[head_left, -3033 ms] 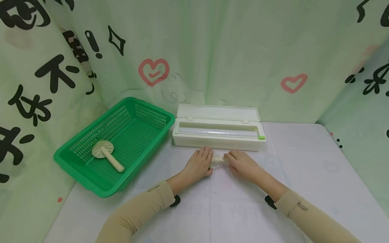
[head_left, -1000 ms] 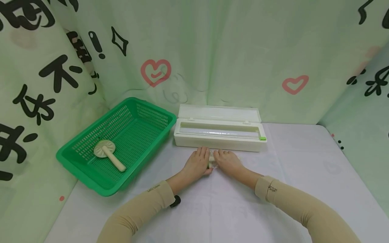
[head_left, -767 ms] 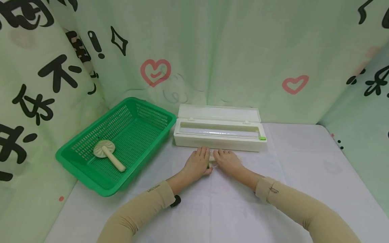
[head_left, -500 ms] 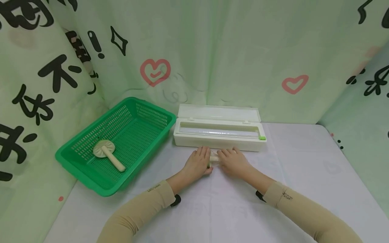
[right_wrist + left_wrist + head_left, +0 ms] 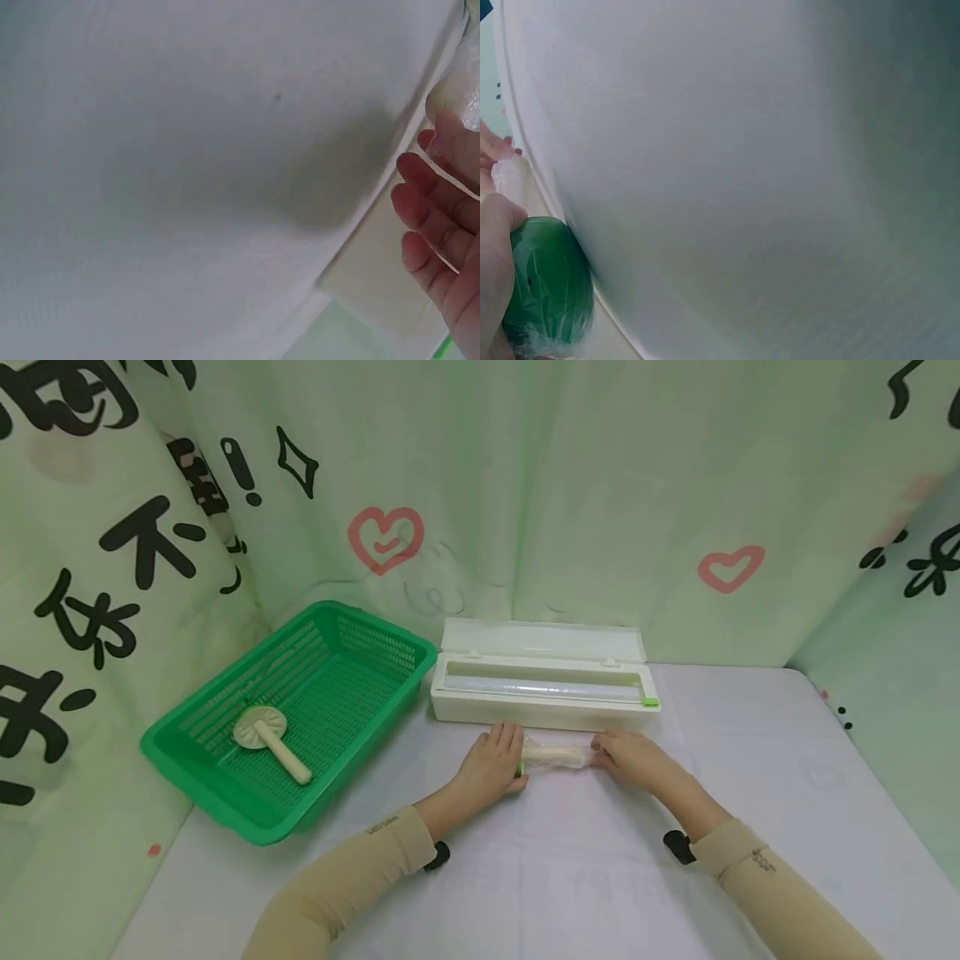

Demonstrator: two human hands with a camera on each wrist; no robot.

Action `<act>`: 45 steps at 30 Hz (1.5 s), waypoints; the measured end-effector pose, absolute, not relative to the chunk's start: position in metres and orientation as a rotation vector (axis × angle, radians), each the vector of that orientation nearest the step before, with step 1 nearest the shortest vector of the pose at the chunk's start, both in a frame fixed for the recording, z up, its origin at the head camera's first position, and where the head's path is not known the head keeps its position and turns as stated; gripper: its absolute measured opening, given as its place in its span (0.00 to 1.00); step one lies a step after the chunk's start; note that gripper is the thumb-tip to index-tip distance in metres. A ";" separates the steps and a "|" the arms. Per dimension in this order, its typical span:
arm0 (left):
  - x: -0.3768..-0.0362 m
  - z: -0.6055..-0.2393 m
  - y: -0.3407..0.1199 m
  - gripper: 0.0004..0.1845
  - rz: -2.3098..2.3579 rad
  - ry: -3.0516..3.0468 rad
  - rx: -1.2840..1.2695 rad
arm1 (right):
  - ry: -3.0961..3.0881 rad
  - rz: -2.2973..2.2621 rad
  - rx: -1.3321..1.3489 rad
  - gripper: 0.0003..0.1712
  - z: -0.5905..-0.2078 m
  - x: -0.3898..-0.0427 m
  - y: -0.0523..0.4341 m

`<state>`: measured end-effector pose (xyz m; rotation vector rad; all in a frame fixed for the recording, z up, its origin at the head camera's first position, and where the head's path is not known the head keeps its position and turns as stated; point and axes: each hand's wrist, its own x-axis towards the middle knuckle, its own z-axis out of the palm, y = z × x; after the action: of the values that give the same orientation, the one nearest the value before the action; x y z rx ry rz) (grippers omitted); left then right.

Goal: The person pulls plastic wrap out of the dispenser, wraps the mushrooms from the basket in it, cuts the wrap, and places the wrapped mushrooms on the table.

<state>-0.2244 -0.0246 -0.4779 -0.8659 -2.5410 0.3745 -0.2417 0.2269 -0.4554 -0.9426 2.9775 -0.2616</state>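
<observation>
A cling-film-wrapped mushroom lies on its side between my hands, its pale stem pointing right. My left hand grips the cap end and covers most of it in the head view. In the left wrist view the rounded green cap shows beneath wrinkled film, beside the thumb. At the stem's far end, my right hand pinches the loose cling film between thumb and index finger. The right wrist view shows this hand's other fingers loosely bent, with the wrapped stem end beside the thumb tip.
Just behind the hands stands a white cling film dispenser, lid raised, the film roll visible inside. To the left is a green perforated basket holding another mushroom, stem upward and unwrapped. A pale green curtain hangs behind.
My right hand first moved left along the stem toward the cap, then slid back right to the stem's end, uncovering the wrapped stem. My left hand stayed on the cap end.
</observation>
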 end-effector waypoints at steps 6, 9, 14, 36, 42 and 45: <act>-0.223 -0.474 -0.022 0.39 0.401 -2.561 -0.867 | 3.108 -0.161 -0.827 0.02 -0.454 -0.232 0.209; -0.222 -0.472 -0.021 0.39 0.422 -2.575 -0.864 | 3.163 -0.089 -0.763 0.04 -0.454 -0.224 0.199; -0.222 -0.473 -0.020 0.39 0.437 -2.573 -0.863 | 3.212 0.042 -0.743 0.08 -0.458 -0.213 0.182; -0.222 -0.474 -0.018 0.39 0.441 -2.540 -0.852 | 3.209 0.616 -0.530 0.29 -0.466 -0.195 0.148; -0.224 -0.471 -0.017 0.39 0.394 -2.638 -0.884 | 3.199 0.524 -0.810 0.31 -0.469 -0.203 0.139; -0.226 -0.471 -0.019 0.39 0.242 -2.772 -0.915 | 3.213 0.605 -0.965 0.29 -0.475 -0.206 0.137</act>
<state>-0.2260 -0.0186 -0.4705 -0.9149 -2.7718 0.2417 -0.2056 0.1366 -0.4746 -0.9654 3.2129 0.6054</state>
